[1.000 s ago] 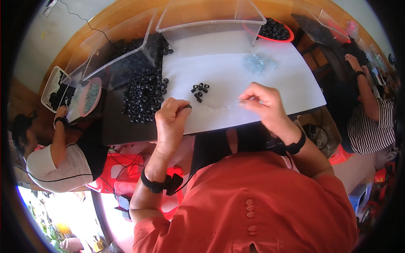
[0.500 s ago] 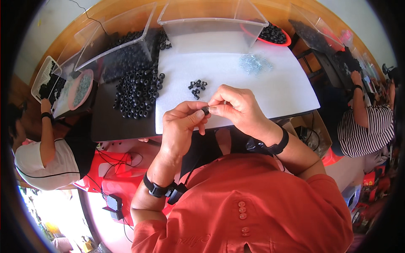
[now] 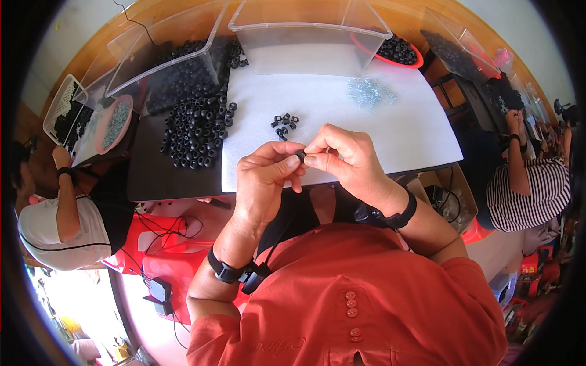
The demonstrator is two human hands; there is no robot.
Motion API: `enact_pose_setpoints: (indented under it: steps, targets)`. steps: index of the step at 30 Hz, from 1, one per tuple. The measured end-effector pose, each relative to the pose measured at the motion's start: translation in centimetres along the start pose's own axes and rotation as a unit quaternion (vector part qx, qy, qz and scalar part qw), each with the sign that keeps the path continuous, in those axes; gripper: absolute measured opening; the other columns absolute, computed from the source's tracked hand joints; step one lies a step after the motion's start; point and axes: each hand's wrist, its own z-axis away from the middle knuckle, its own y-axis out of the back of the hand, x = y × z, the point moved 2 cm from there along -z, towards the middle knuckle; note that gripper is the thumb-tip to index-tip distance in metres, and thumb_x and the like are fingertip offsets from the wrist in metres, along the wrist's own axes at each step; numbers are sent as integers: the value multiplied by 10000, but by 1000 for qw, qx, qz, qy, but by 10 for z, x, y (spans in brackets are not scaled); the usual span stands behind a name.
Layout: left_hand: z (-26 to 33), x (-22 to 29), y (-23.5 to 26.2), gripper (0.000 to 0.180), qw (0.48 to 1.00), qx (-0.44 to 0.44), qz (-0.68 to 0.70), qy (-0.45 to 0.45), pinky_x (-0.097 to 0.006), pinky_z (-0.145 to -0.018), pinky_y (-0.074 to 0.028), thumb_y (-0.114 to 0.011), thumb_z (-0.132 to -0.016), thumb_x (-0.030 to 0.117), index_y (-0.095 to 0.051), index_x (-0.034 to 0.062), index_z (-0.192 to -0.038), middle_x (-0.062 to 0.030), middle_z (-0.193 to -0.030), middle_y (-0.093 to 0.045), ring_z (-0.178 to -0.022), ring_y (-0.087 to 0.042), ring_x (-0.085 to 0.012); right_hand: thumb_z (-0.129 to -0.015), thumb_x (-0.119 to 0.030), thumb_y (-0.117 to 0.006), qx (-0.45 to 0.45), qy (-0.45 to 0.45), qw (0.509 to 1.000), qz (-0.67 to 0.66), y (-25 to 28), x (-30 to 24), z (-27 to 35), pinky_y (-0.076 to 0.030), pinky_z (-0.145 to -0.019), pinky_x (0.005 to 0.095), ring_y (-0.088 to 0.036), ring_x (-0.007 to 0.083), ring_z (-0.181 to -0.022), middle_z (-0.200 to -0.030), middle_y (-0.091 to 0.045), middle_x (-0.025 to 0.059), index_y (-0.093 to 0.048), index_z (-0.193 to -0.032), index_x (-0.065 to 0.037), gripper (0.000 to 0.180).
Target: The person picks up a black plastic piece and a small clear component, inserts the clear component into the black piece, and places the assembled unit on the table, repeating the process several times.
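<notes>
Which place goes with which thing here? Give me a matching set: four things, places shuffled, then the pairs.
Things:
1. small black ring
2. heap of black rings
3. pile of shiny screws
4. red bowl

Places:
A. far right part of the white mat
B. pinched between the left hand and the right hand
C. on the dark sheet, left of the white mat
D. behind the clear bin, at the table's far right

Pairs: 1-B, 2-C, 3-A, 4-D

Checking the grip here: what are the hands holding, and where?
Both hands, left and right, pinch a small black ring by its sides between fingertips.
</notes>
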Motion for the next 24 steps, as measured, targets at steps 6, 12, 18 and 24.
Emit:
enact_pose_setpoints:
  steps: [6,12,18,24]
  targets:
    - [0,-2,-1,160,1000,1,-5,-2,-269,-565,-511,-643,-947,30,-664,-58,-1078,-122,-907,-692,-742,-659,-175,-879,-38,-732,-23,-100,989,-103,0,7,-4,-499,-650,258,-615,103,-694,-761,-652,25,-594,-860,-18,141]
    - [-2,3,-3,153,1000,5,9,1,-269,-563,-512,-628,-953,24,-666,-60,-1075,-122,-903,-695,-733,-660,-173,-882,-81,-739,-11,-173,967,-186,5,6,-10,-448,-605,229,-595,84,-694,-773,-638,-1,-613,-864,-53,130]
    - [-4,6,3,166,1000,6,6,10,-270,-570,-510,-626,-952,25,-663,-67,-1086,-130,-886,-693,-722,-649,-171,-892,-93,-712,-40,-238,954,-179,-3,3,-15,-443,-594,247,-583,91,-670,-770,-645,14,-615,-853,-52,113]
    - [-15,17,19,166,998,35,17,-48,-273,-580,-502,-625,-937,-22,-662,-84,-1086,-144,-903,-687,-720,-626,-166,-842,-55,-649,-20,28,926,376,13,20,-47,-507,-683,390,-674,289,-770,-845,-694,99,-649,-921,-37,81]
